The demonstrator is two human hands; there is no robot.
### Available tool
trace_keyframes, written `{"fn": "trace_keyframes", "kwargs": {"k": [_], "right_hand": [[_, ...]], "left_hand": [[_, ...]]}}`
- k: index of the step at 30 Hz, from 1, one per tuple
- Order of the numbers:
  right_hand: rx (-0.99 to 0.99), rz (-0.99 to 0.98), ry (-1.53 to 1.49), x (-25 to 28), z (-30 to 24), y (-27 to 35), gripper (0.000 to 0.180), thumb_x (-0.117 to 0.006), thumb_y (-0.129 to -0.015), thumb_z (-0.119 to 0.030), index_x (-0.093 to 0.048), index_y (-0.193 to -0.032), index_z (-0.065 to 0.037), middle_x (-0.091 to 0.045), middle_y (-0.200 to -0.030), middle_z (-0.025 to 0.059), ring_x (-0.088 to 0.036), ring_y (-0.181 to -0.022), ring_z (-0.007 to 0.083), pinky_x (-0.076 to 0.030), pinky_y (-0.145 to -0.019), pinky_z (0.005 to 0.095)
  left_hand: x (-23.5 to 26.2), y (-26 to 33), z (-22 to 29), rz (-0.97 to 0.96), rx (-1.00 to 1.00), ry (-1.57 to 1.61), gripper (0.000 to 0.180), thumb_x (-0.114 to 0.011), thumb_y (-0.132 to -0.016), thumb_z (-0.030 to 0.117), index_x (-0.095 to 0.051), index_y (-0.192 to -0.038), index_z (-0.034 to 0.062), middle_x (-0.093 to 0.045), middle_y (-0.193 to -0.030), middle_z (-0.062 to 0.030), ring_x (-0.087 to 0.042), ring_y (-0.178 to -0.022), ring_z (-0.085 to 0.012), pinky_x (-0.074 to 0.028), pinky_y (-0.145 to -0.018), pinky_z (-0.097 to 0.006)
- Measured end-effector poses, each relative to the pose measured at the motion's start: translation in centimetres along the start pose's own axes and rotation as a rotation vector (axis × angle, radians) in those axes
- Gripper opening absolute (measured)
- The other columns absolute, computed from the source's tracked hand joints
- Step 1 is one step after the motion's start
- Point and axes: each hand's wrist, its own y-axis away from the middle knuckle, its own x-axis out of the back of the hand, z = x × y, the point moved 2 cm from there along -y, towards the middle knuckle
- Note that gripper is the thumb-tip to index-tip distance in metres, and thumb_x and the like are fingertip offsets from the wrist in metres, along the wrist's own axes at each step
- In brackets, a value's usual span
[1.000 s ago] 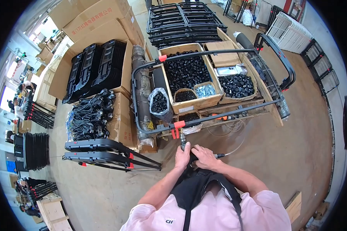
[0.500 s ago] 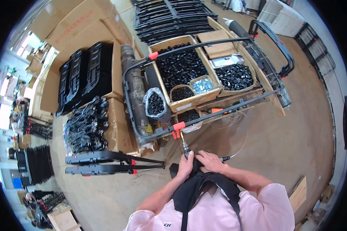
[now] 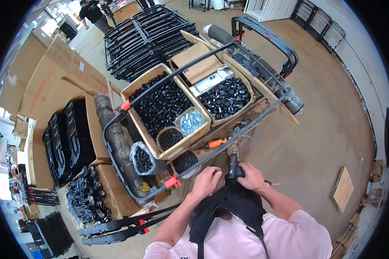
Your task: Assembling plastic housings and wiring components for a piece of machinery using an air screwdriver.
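Note:
My right hand [image 3: 251, 178] is wrapped around the dark body of a pneumatic screwdriver [image 3: 234, 163], its nose pointing away from me. To its left, my left hand [image 3: 207, 181] is off the tool, fingers curled together; what they hold, if anything, is hidden. Both hands are just on my side of a black rectangular metal frame [image 3: 246, 137] that lies across the boxes. Red plastic pieces sit on this frame: one red clip [image 3: 173, 181] at the near left corner, left of my left hand, and another red clip [image 3: 125, 105] farther up the left side.
A wooden box [image 3: 162, 101] of black caps holds smaller tubs of screws [image 3: 190, 122]. Beside it lie a carton of black knobs [image 3: 225, 98] and an orange-black tool [image 3: 217, 143]. Bagged black parts [image 3: 143, 159], wrapped rolls and stacked frames [image 3: 147, 39] surround it. A person [image 3: 94, 15] stands far back.
The screwdriver has moved right, away from the red clip at the near corner. My left hand has come off it, while the right keeps hold. The whole view has swung to the right.

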Motion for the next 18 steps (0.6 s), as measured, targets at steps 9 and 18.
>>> {"fn": "trace_keyframes", "kwargs": {"k": [9,18], "right_hand": [[-0.241,0.166,-0.026,9.0,14.3,-16.5,0.065,-0.073,-0.083,-0.018,-0.053,-0.144,-0.005,-0.062,-0.131,0.0253,-0.063,-0.12,0.0464,-0.053,-0.102,0.0528],[-0.216,0.108,0.032,9.7,25.0,-27.1,0.074,-0.072,-0.086,-0.015,-0.044,-0.154,-0.006,-0.052,-0.144,0.0281,-0.056,-0.129,0.047,-0.048,-0.112,0.0525]], "left_hand": [[-1.6,-24.1,1.8,0.208,-0.139,-0.402,0.023,-0.072,-0.095,0.019,-0.073,-0.115,0.0091,-0.069,-0.107,-0.0145,-0.066,-0.104,-0.0361,-0.054,-0.091,-0.046],[-4.4,-35.8,0.1,-0.024,0.069,-0.896,0.053,-0.082,-0.084,0.023,-0.058,-0.131,0.0122,-0.063,-0.111,-0.0146,-0.067,-0.104,-0.0346,-0.054,-0.09,-0.048]]}}
